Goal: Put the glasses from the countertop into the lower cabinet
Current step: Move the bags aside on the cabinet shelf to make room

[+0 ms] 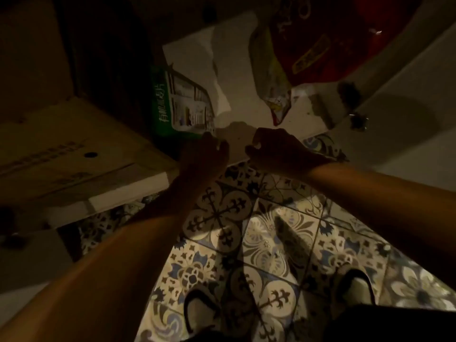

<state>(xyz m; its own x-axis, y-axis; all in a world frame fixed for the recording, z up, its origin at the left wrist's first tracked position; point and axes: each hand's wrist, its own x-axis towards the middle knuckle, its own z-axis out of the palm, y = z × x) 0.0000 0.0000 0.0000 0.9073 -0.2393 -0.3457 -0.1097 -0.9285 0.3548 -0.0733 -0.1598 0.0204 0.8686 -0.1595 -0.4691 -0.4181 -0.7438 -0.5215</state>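
The view is dim and looks down into the open lower cabinet (249,112), whose pale shelf floor shows. My left hand (204,156) and my right hand (278,150) hover side by side at the shelf's front edge, a small gap between them. Both have their fingers curled in, and I can make out nothing inside them. No glass is visible anywhere in this view. The hands cast a shadow on the shelf just behind them.
Inside the cabinet a green printed box (177,102) leans at the left, with a red bag (313,45) and a yellowish packet (271,80) at the back right. The open door (407,99) stands right. A cardboard box (61,154) lies left. Patterned floor tiles (271,243) and my slippers (197,314) are below.
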